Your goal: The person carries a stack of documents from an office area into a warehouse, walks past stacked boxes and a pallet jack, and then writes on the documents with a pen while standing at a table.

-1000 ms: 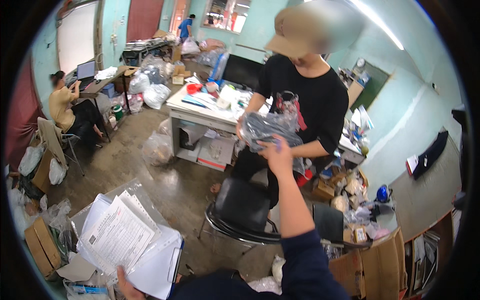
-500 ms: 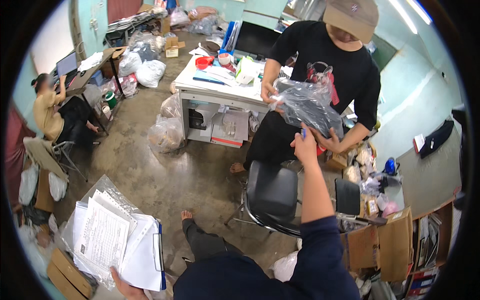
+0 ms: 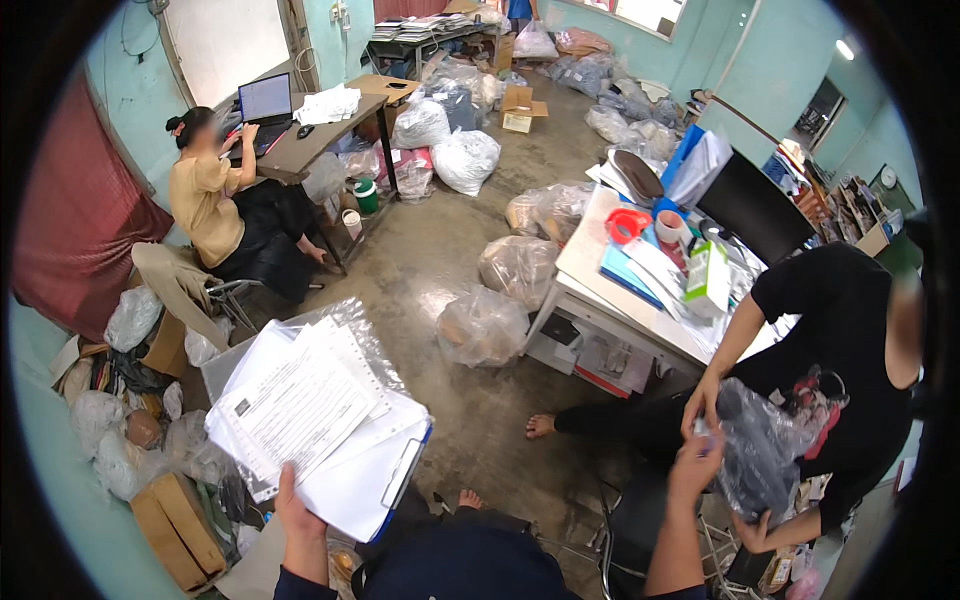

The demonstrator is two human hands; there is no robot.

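Note:
My left hand grips a blue clipboard at its near edge, thumb on top. Loose white papers, including a printed form, and a clear plastic sleeve lie on the board. At the right, my right hand is closed, with a bit of a blue pen showing between the fingers. It is right beside a clear plastic bag with something dark folded inside. A co-worker in black holds that bag with both hands; whether my fingers touch it I cannot tell.
A white desk with papers, tape and a monitor stands ahead right. Filled plastic bags lie beside it. A black chair is close at my right. Another person sits at a laptop on the left. Cardboard boxes stand lower left.
The view has swung left, so the desk and co-worker appear farther right. The clipboard sits higher and nearer the middle. My right hand remains by the bag, with the pen less visible.

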